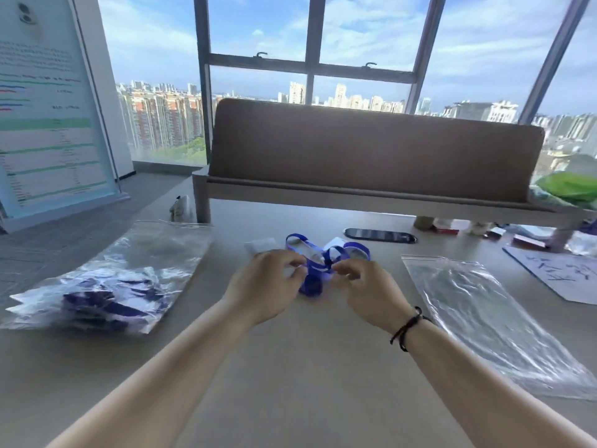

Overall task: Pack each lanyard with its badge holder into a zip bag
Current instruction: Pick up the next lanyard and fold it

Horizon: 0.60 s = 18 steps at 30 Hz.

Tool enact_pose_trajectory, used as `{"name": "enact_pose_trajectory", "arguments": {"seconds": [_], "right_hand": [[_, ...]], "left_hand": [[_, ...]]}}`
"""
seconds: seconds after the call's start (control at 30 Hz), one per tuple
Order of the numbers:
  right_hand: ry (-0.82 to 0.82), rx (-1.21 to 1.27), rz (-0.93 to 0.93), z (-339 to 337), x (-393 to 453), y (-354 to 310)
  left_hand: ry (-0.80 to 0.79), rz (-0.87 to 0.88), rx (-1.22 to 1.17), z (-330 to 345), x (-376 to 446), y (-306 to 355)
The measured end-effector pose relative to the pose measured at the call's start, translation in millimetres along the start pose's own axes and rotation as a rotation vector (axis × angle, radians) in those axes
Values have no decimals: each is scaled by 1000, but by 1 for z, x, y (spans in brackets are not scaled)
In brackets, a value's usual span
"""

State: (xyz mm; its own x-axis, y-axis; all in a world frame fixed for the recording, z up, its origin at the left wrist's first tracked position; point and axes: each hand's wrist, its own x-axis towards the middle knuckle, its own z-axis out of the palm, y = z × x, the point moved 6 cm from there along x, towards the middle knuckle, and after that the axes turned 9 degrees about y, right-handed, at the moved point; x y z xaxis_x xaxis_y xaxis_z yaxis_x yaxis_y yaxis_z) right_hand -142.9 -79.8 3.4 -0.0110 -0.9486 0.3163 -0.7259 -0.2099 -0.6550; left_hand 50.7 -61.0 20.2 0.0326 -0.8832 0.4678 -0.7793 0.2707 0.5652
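A blue lanyard (311, 279) lies bunched in loops at the middle of the table. My left hand (268, 286) and my right hand (365, 292) both pinch its strap from either side. A clear badge holder (260, 245) lies just behind my left hand, another pale one (336, 243) behind the loops. An empty zip bag (484, 318) lies flat to the right. On the left a zip bag (106, 286) holds several blue lanyards.
A black oval cable port (379, 236) sits behind the lanyard. A brown desk divider (371, 156) stands at the table's far edge. A white sheet with handwriting (565, 273) and small red items lie far right, a green bag (571, 187) above.
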Motion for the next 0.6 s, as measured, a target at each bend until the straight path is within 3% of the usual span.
{"name": "enact_pose_trajectory", "arguments": {"seconds": [0.23, 0.4, 0.5, 0.6], "right_hand": [[54, -338, 58, -69, -26, 88], [70, -653, -95, -80, -39, 117], [107, -656, -188, -75, -38, 108], [43, -603, -267, -61, -40, 97]], "left_hand": [[-205, 134, -24, 97, -12, 73], [-228, 251, 41, 142, -18, 98], [-224, 270, 69, 152, -21, 95], [-167, 243, 72, 147, -19, 88]]}}
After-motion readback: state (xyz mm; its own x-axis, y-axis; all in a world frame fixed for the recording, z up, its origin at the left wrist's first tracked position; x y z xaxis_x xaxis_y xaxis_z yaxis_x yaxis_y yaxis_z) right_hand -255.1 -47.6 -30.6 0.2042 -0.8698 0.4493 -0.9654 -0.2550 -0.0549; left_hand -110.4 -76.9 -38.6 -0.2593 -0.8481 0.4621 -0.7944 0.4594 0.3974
